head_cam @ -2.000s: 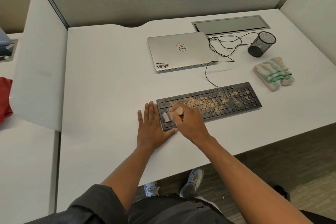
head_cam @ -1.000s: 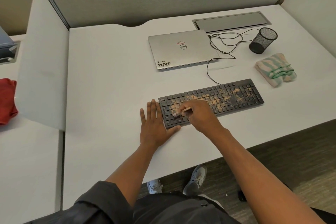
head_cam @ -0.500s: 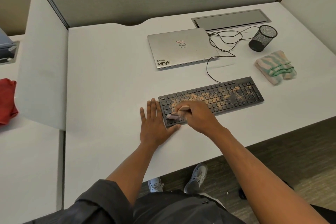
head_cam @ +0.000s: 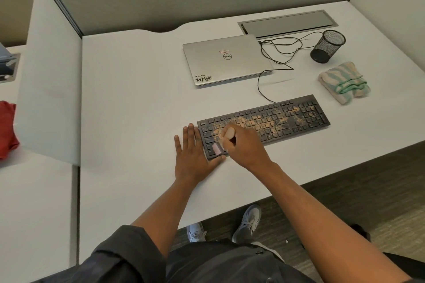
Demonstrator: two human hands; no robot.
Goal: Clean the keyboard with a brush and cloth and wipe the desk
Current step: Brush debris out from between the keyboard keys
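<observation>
Centrally in the head view, a black keyboard (head_cam: 264,125) is laid on the white surface (head_cam: 138,103), its middle keys coated with orange-brown dust. The left hand (head_cam: 192,156) is laid flat on the surface against the keyboard's left end, fingers straight and slightly spread, the thumb touching the near left corner. The right hand (head_cam: 243,145) is curled around a small brush (head_cam: 222,142), whose pale bristles are set on the keys at the left end. A folded striped cloth (head_cam: 343,81) is placed to the right, beyond the keyboard and apart from it. A closed silver laptop (head_cam: 226,60) is positioned behind the keyboard, with a black mesh pen cup (head_cam: 327,46) near the cloth and a black cable (head_cam: 276,62) running from the keyboard's rear edge.
</observation>
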